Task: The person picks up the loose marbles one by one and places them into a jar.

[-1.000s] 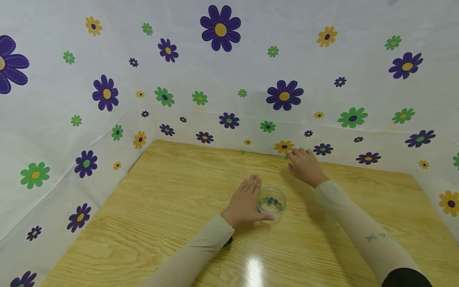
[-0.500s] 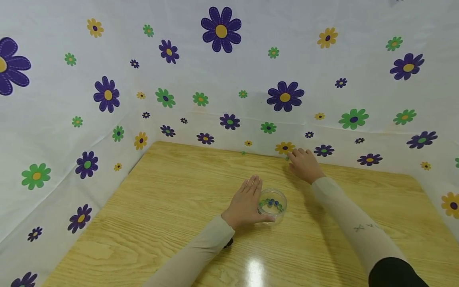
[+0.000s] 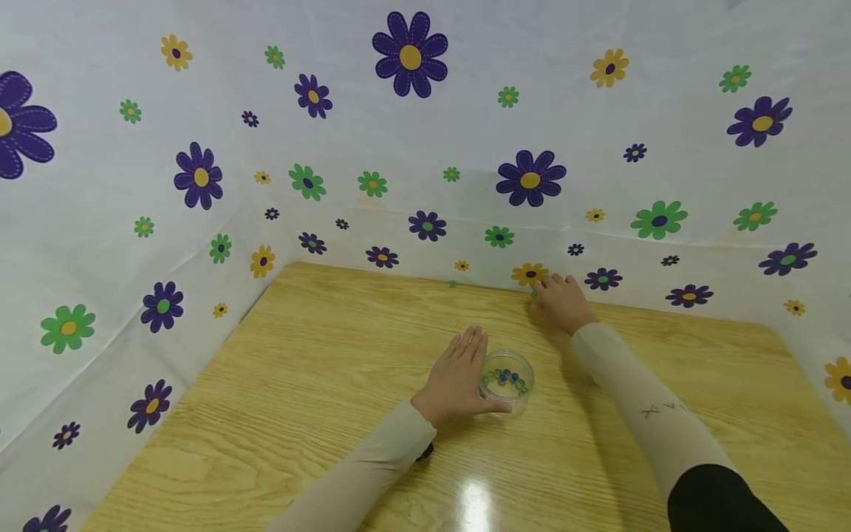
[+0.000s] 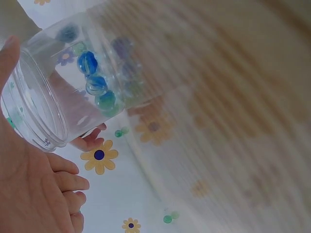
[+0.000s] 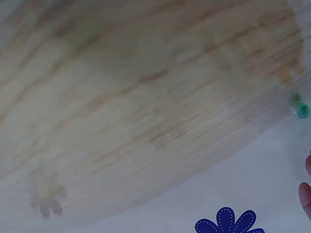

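Note:
My left hand (image 3: 455, 377) rests against a clear round jar (image 3: 524, 362), fingers straight along its left side and thumb across the near side. Several blue and green glass marbles (image 4: 96, 85) lie on the jar's bottom. At the back of the table my right hand (image 3: 564, 303) reaches over, fingers loosely bent, close beside a green marble (image 3: 534, 293). A small gap separates that marble from the fingertips (image 5: 304, 194) in the right wrist view. Farther left along the back edge lies another green marble (image 3: 453, 284), away from both hands.
The wooden table (image 3: 299, 355) meets a white cloth (image 3: 372, 140) printed with purple, green and yellow flowers, which stands like a wall behind and to the left. Glare shows on the tabletop near the front.
My right forearm has swung left, and the right hand has shifted slightly left beside the green marble. The left hand and jar stay in place.

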Available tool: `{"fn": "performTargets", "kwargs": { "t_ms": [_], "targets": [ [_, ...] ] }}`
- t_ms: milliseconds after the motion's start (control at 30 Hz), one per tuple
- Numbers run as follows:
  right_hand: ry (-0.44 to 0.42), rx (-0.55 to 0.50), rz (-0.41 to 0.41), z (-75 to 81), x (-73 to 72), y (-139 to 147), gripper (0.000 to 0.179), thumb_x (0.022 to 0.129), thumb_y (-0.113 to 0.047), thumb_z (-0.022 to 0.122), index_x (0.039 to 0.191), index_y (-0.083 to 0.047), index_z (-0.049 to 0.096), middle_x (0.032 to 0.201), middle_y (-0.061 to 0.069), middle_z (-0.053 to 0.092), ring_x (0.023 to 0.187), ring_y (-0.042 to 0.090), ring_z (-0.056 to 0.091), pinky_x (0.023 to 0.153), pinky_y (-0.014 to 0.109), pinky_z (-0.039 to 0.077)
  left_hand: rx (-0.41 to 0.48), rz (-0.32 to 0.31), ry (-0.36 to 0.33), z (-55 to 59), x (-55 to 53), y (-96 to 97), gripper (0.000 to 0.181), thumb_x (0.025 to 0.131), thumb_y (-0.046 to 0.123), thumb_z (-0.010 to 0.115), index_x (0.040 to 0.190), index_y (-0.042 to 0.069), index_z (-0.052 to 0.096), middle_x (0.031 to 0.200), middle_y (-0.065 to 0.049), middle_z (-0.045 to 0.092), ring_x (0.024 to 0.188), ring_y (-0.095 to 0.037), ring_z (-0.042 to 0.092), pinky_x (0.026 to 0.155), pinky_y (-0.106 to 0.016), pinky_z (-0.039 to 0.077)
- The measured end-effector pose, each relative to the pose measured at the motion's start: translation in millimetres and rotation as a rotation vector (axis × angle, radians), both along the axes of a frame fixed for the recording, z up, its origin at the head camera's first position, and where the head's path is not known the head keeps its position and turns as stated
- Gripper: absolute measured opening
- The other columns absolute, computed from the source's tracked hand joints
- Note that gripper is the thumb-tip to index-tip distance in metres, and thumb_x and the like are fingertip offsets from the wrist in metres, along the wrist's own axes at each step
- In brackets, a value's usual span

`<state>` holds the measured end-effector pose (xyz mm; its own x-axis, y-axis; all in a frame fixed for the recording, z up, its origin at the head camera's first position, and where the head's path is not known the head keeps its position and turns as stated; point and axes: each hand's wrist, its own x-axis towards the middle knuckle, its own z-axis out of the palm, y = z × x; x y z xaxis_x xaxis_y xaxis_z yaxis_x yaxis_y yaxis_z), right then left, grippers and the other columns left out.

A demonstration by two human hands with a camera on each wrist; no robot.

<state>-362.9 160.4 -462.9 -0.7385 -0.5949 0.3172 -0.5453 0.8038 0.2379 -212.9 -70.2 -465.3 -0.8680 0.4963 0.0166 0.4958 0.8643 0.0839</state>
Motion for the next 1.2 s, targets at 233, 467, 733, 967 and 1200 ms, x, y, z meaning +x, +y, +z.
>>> {"fn": "performTargets", "kwargs": {
  "t_ms": [233, 467, 733, 967, 1200],
  "targets": [
    [-0.042, 0.005, -0.02, -2.4, -5.0, -3, 0.027, 0.087, -0.016, 0.062, 0.107, 0.001, 0.06, 0.105, 0.02, 0.063, 0.097, 0.036, 0.061, 0.08, 0.049, 0.051, -0.002, -0.004, 0.015, -0.3, 1.3, -1.5, 0.116, 0.074, 0.079, 0.049, 0.149, -0.002, 0.013, 0.157, -0.018, 0.013, 0.147, -0.027, 0.009, 0.12, -0.039, 0.013],
    [-0.062, 0.002, -0.037, -6.5, -10.6, -5, 0.028, 0.089, -0.018, 0.061, 0.111, 0.0, 0.062, 0.107, 0.019, 0.065, 0.102, 0.036, 0.061, 0.083, 0.049, 0.05, -0.003, 0.001, 0.008, -2.0, 2.0, -1.2, 0.116, 0.074, 0.08, 0.048, 0.15, -0.001, 0.012, 0.158, -0.017, 0.012, 0.147, -0.026, 0.007, 0.12, -0.038, 0.013],
    [-0.078, 0.048, -0.049, -6.7, -17.1, -8, 0.028, 0.092, -0.021, 0.058, 0.113, -0.003, 0.063, 0.109, 0.018, 0.066, 0.102, 0.034, 0.062, 0.084, 0.048, 0.05, -0.013, 0.006, 0.016, 0.0, 1.7, -1.0, 0.117, 0.074, 0.08, 0.048, 0.15, -0.001, 0.012, 0.158, -0.017, 0.012, 0.147, -0.025, 0.009, 0.12, -0.038, 0.013],
    [-0.063, 0.06, -0.05, -6.4, -18.0, -11, 0.029, 0.092, -0.023, 0.059, 0.113, -0.003, 0.063, 0.108, 0.019, 0.067, 0.099, 0.035, 0.063, 0.083, 0.05, 0.051, -0.014, 0.002, 0.014, -1.1, 1.2, -1.2, 0.117, 0.074, 0.08, 0.048, 0.15, -0.001, 0.011, 0.158, -0.017, 0.012, 0.147, -0.025, 0.007, 0.12, -0.038, 0.012],
    [-0.08, 0.076, -0.062, -7.1, -20.1, -14, 0.027, 0.092, -0.019, 0.057, 0.112, -0.003, 0.063, 0.11, 0.018, 0.067, 0.101, 0.035, 0.062, 0.084, 0.05, 0.051, -0.005, 0.006, 0.012, -0.6, 1.7, -1.7, 0.117, 0.074, 0.08, 0.049, 0.15, -0.001, 0.011, 0.158, -0.017, 0.011, 0.147, -0.025, 0.007, 0.12, -0.038, 0.013]
  ]
}}
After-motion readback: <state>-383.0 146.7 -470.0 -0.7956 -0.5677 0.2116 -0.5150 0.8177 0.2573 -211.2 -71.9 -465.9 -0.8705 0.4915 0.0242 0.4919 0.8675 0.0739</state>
